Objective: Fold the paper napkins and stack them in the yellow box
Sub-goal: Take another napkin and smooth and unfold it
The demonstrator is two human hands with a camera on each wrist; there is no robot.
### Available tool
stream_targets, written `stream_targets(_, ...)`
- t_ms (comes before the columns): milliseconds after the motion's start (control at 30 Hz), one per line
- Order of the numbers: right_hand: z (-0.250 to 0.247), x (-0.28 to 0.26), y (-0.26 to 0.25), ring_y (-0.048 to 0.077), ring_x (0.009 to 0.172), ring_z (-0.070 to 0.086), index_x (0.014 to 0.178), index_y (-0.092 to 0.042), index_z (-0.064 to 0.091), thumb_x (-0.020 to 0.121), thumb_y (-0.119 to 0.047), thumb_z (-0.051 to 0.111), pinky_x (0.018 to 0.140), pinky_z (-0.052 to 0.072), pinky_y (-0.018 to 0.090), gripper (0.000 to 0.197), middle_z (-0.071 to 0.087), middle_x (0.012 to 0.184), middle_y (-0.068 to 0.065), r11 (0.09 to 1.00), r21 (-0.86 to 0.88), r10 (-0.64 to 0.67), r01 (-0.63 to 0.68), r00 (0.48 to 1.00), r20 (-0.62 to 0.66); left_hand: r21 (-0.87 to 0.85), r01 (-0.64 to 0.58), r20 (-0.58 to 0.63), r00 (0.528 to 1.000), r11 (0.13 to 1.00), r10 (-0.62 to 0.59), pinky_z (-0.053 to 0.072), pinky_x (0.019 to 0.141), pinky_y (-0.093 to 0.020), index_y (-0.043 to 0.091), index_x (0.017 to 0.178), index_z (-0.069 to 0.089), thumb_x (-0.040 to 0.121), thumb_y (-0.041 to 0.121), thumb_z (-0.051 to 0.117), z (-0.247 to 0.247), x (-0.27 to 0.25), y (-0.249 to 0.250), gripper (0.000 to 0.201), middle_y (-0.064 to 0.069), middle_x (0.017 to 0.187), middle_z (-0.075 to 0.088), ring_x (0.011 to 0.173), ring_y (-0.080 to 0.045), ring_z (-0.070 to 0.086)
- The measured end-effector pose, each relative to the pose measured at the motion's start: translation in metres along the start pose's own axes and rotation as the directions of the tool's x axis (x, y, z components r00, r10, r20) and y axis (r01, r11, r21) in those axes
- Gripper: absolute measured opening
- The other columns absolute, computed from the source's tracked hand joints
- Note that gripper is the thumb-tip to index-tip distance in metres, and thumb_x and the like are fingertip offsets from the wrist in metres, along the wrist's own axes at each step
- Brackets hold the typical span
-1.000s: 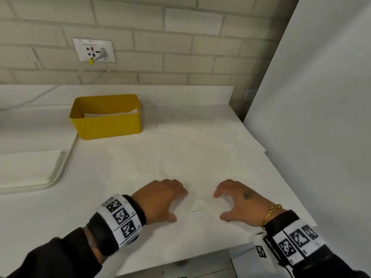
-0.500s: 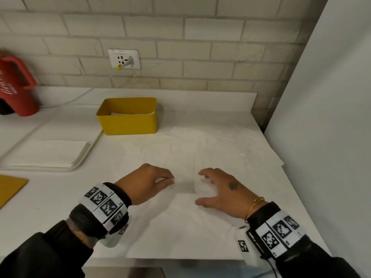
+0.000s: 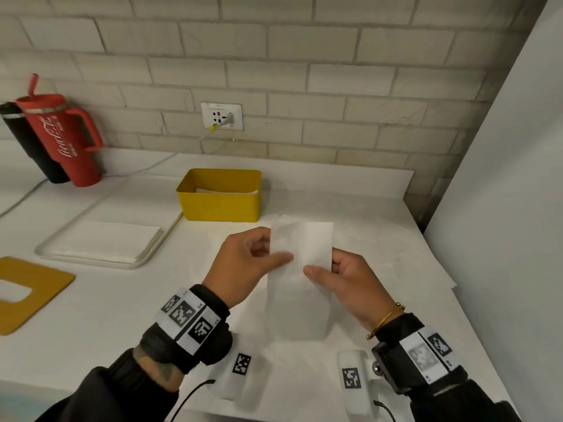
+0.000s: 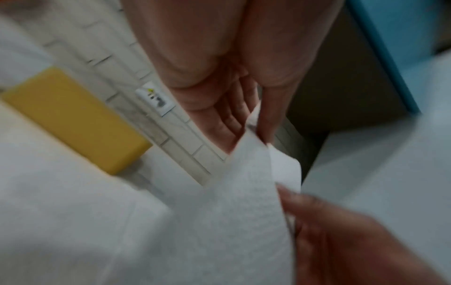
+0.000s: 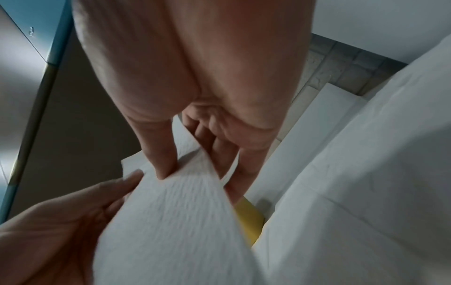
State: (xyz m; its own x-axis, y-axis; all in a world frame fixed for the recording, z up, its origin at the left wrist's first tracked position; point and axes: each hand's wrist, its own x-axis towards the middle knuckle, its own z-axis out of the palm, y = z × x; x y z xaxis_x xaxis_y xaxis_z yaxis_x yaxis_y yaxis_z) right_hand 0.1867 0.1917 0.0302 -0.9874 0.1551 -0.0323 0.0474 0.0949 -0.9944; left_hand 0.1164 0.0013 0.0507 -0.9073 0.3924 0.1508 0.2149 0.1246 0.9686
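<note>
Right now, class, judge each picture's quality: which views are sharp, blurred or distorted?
Head view: mostly sharp, wide-angle bend in the brick courses, left hand slightly smeared against the napkin. Left wrist view: heavy blur, yellow box soft-edged. Right wrist view: napkin texture near the right hand's thumb readable, lower part smeared.

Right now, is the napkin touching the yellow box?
Apart. In the head view both hands, left hand and right hand, pinch the napkin up off the table, and a strip of white table shows between it and the yellow box.
</note>
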Motion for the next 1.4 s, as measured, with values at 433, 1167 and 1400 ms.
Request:
stream_targets(433, 0.003, -0.001, 0.023, 0.025, 0.1, 0.075, 0.11, -0.01, 0.072, 0.091, -0.011, 0.072, 0.095, 0.058, 0.045, 0.02, 0.078, 0.105, 0.008, 0.988, 0.1, 0.109, -0.117, 0.99, 0.086, -0.303, 0.335, 0.098, 0.942, 0.892, -0.32, 0.058, 0.093, -0.044, 0.001, 0.116, 0.072, 0.09, 0.041, 0.065, 0.004, 0.003, 0.002, 0.048, -0.013, 0.109, 0.077, 0.107, -0.034, 0.072)
stream_targets(1167, 0.022, 0.005, 0.044, 0.019, 0.082, 0.074, 0.097, -0.011, 0.069, 0.088, -0.008, 0.076, 0.084, 0.06, 0.035, 0.012, 0.077, 0.086, 0.003, 0.953, -0.201, 0.284, -0.228, 0.904, 0.319, -0.633, 0.352, -0.063, 0.864, 0.69, -0.499, 0.057, 0.085, -0.041, 0.008, 0.129, 0.065, 0.101, 0.029, 0.057, -0.018, -0.024, -0.034, 0.035, -0.011, 0.115, 0.076, 0.101, -0.023, 0.075)
stream_targets(1400, -0.024, 0.039, 0.037, 0.022, 0.069, 0.069, 0.087, -0.011, 0.069, 0.086, -0.029, 0.074, 0.064, 0.057, 0.03, 0.019, 0.076, 0.086, 0.014, 0.867, -0.344, 0.267, -0.362, 0.918, -0.293, -0.703, 0.32, -0.106, 0.836, 0.635, -0.539, 0.063, 0.072, -0.031, 0.01, 0.13, 0.065, 0.099, 0.028, 0.061, -0.038, -0.036, -0.041, 0.037, -0.008, 0.114, 0.077, 0.098, -0.02, 0.076)
